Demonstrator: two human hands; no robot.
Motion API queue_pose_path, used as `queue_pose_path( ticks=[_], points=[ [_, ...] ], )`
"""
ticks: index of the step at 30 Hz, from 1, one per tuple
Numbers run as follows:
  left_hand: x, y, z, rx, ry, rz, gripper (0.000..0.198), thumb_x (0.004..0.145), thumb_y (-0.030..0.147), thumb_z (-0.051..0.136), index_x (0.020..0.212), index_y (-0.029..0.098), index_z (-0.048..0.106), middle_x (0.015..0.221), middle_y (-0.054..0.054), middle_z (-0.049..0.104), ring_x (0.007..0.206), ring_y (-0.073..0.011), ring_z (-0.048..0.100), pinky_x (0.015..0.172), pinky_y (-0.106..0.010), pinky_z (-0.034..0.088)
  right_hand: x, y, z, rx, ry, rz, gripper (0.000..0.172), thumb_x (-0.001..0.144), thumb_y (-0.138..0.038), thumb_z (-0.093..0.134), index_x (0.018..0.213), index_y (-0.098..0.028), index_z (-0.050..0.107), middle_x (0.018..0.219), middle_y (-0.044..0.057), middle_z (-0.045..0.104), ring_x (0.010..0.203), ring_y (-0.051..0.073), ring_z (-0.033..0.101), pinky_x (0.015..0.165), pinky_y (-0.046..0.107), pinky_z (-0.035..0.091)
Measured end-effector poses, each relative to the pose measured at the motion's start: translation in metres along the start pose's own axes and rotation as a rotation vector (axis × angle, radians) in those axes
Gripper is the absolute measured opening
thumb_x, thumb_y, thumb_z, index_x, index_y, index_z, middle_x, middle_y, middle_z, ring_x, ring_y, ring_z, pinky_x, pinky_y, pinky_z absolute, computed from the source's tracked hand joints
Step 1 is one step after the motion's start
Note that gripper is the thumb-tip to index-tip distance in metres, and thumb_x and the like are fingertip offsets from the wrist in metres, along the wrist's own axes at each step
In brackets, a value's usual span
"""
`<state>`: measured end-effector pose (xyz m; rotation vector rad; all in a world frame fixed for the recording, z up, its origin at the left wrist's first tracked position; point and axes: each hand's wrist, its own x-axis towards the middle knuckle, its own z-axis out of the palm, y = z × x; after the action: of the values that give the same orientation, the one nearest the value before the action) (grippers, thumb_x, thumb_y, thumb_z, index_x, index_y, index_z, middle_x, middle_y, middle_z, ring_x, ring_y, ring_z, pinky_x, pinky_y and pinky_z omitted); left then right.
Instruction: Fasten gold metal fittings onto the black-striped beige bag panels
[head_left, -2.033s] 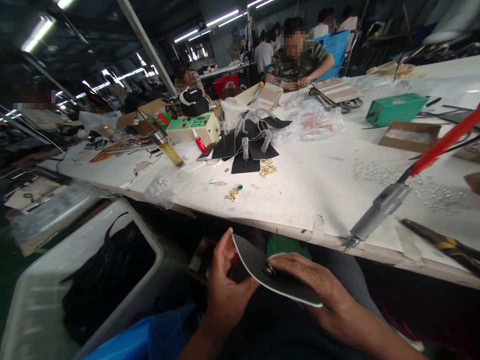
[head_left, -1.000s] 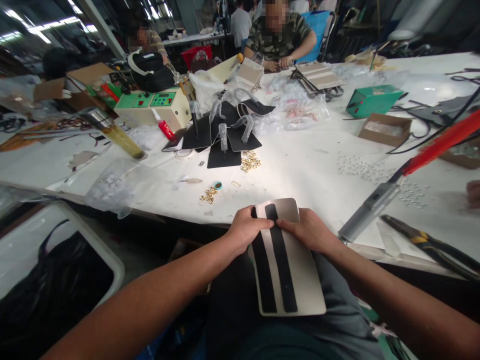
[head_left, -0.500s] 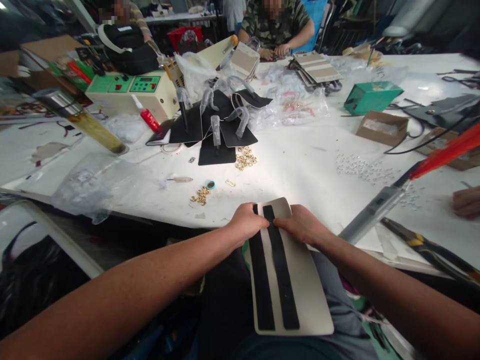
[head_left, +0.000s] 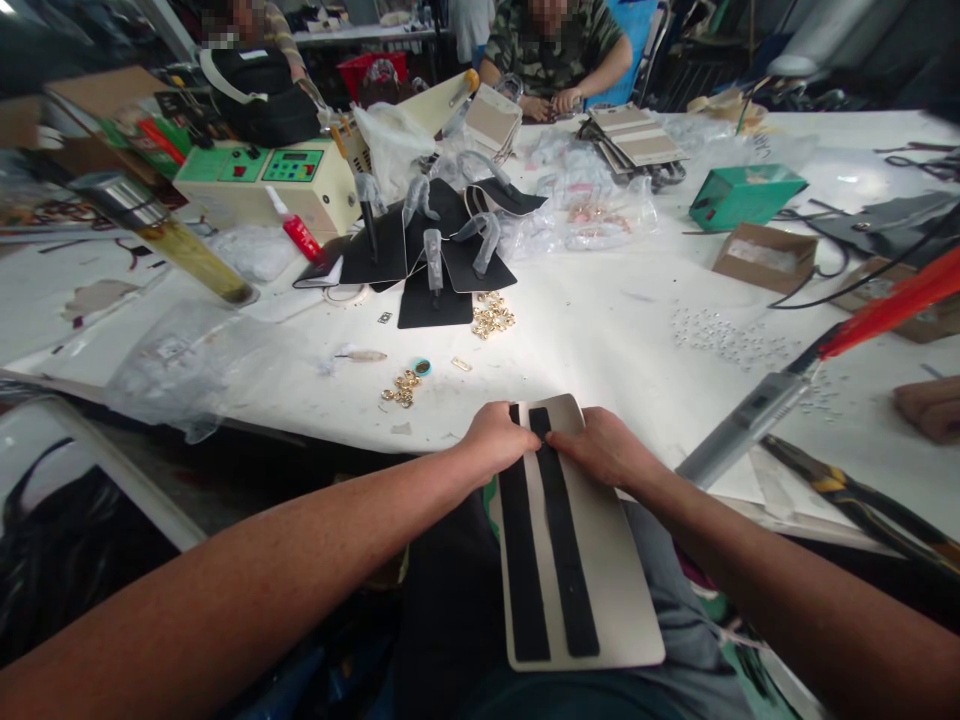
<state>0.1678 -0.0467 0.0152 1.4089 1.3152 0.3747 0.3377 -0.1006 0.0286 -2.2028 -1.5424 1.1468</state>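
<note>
A beige panel [head_left: 622, 590] with two black strips rests over my lap, its far end by the table edge. My left hand [head_left: 501, 438] grips its far left edge, the thumb pressed on the panel near the top of one black strip [head_left: 566, 540]. My right hand [head_left: 600, 445] holds the far right edge, its thumb close to the left thumb on that strip. The fingers under the panel are hidden. Small gold-coloured rings [head_left: 403, 388] lie on the white table [head_left: 600, 340] beyond my left hand.
Black panels with wrapped handles [head_left: 435, 300] stand mid-table. Pliers [head_left: 840, 485] and a grey tool with a red cord [head_left: 750, 425] are at right, near another person's hand [head_left: 930, 408]. A bottle [head_left: 187, 250], plastic bag [head_left: 187, 370] and green-fronted machine [head_left: 262, 185] are at left. Someone sits opposite.
Both of my hands keep their hold on the panel, with almost no movement. The other person's hand at the right edge has shifted slightly into view.
</note>
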Motion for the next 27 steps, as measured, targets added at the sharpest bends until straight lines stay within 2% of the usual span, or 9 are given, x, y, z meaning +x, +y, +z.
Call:
queue_pose_path(
  ticks=[6, 9, 12, 14, 16, 18, 21, 24, 27],
  points=[
    [0.003, -0.003, -0.002, 0.005, -0.024, -0.005, 0.025, 0.062, 0.009, 0.076, 0.087, 0.016, 0.076, 0.081, -0.005, 0.077, 0.075, -0.0247, 0.072, 0.064, -0.03, 0.053, 0.0, -0.002, -0.001, 0.029, -0.007, 0.047, 0.03, 0.085, -0.043, 0.063, 0.087, -0.015, 0.072, 0.085, 0.013, 0.076, 0.078, 0.027, 0.069, 0.062, 0.031, 0.043],
    [0.003, -0.003, -0.004, 0.082, -0.009, 0.022, 0.035, 0.064, 0.013, 0.078, 0.099, 0.016, 0.075, 0.087, -0.006, 0.078, 0.08, -0.0261, 0.073, 0.068, -0.032, 0.055, 0.0, -0.002, -0.001, 0.026, -0.003, 0.038, 0.028, 0.086, -0.042, 0.062, 0.085, -0.016, 0.072, 0.083, 0.012, 0.076, 0.076, 0.026, 0.068, 0.062, 0.031, 0.042],
    [-0.003, -0.003, -0.007, 0.254, 0.125, 0.138, 0.066, 0.068, 0.018, 0.082, 0.132, 0.017, 0.065, 0.109, -0.01, 0.076, 0.099, -0.0297, 0.073, 0.084, -0.038, 0.057, 0.002, 0.0, -0.001, 0.022, 0.003, 0.01, 0.028, 0.087, -0.042, 0.062, 0.084, -0.016, 0.073, 0.082, 0.012, 0.076, 0.075, 0.025, 0.068, 0.062, 0.031, 0.042],
    [-0.009, -0.005, -0.009, 0.423, 0.254, 0.333, 0.082, 0.07, 0.021, 0.085, 0.146, 0.019, 0.054, 0.134, -0.014, 0.068, 0.122, -0.0332, 0.065, 0.102, -0.044, 0.053, 0.003, 0.002, 0.0, 0.021, 0.011, -0.006, 0.03, 0.088, -0.042, 0.062, 0.087, -0.015, 0.073, 0.085, 0.013, 0.076, 0.075, 0.025, 0.068, 0.062, 0.031, 0.041],
    [-0.014, -0.01, -0.009, 0.575, 0.321, 0.555, 0.075, 0.073, 0.024, 0.088, 0.142, 0.022, 0.059, 0.149, -0.012, 0.06, 0.137, -0.0351, 0.053, 0.114, -0.049, 0.044, 0.004, 0.002, 0.001, 0.025, 0.014, -0.014, 0.03, 0.088, -0.042, 0.062, 0.091, -0.015, 0.074, 0.087, 0.013, 0.077, 0.076, 0.025, 0.068, 0.062, 0.03, 0.041],
    [-0.018, -0.017, -0.006, 0.647, 0.288, 0.693, 0.051, 0.078, 0.027, 0.088, 0.126, 0.024, 0.071, 0.145, -0.008, 0.064, 0.138, -0.0347, 0.052, 0.118, -0.051, 0.039, 0.005, 0.003, 0.001, 0.03, 0.01, -0.015, 0.03, 0.088, -0.041, 0.063, 0.092, -0.014, 0.075, 0.086, 0.013, 0.076, 0.075, 0.024, 0.068, 0.061, 0.03, 0.04],
    [-0.017, -0.029, 0.002, 0.61, 0.248, 0.708, 0.026, 0.082, 0.028, 0.087, 0.107, 0.023, 0.078, 0.131, -0.005, 0.074, 0.131, -0.0318, 0.058, 0.115, -0.051, 0.043, 0.005, 0.004, 0.001, 0.037, 0.0, -0.02, 0.028, 0.087, -0.04, 0.063, 0.088, -0.015, 0.074, 0.082, 0.012, 0.075, 0.074, 0.024, 0.067, 0.06, 0.03, 0.039],
    [-0.013, -0.037, 0.009, 0.53, 0.283, 0.686, 0.021, 0.082, 0.026, 0.088, 0.102, 0.025, 0.08, 0.129, -0.004, 0.075, 0.126, -0.0292, 0.062, 0.112, -0.05, 0.046, 0.005, 0.006, 0.002, 0.048, 0.013, -0.026, 0.028, 0.087, -0.04, 0.063, 0.087, -0.014, 0.074, 0.081, 0.012, 0.074, 0.075, 0.025, 0.068, 0.061, 0.03, 0.041],
    [-0.01, -0.039, 0.01, 0.511, 0.295, 0.69, 0.02, 0.082, 0.025, 0.087, 0.101, 0.027, 0.081, 0.127, -0.004, 0.076, 0.124, -0.0289, 0.063, 0.111, -0.05, 0.048, 0.004, 0.005, 0.002, 0.073, 0.053, -0.047, 0.027, 0.086, -0.038, 0.067, 0.097, -0.016, 0.075, 0.088, 0.01, 0.077, 0.083, 0.025, 0.07, 0.067, 0.03, 0.046]
  ],
)
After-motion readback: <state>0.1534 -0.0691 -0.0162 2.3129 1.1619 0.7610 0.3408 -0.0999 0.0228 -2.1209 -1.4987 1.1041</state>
